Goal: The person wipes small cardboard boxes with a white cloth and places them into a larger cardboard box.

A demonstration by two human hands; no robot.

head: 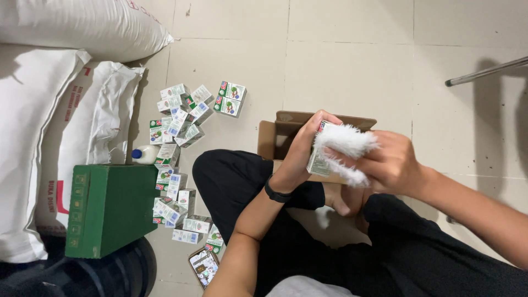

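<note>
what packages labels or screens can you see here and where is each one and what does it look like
Small carton: in left hand, white-green.
Carton pile: floor, left of knee, white-green.
Green box: lower left, rectangular.
Cardboard box: behind hands, brown, open.
Sacks: left, white.
Phone: floor, bottom, screen lit.

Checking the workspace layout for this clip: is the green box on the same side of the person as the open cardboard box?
No. The green box stands on the floor by the left arm, while the cardboard box lies ahead, behind the left hand.

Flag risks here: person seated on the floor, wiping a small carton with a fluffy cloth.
1. The left hand pinches the small carton at one edge; rubbing with the fluffy cloth could knock it loose.
2. The carton pile crowds the knee; a shift may scatter it.
</note>
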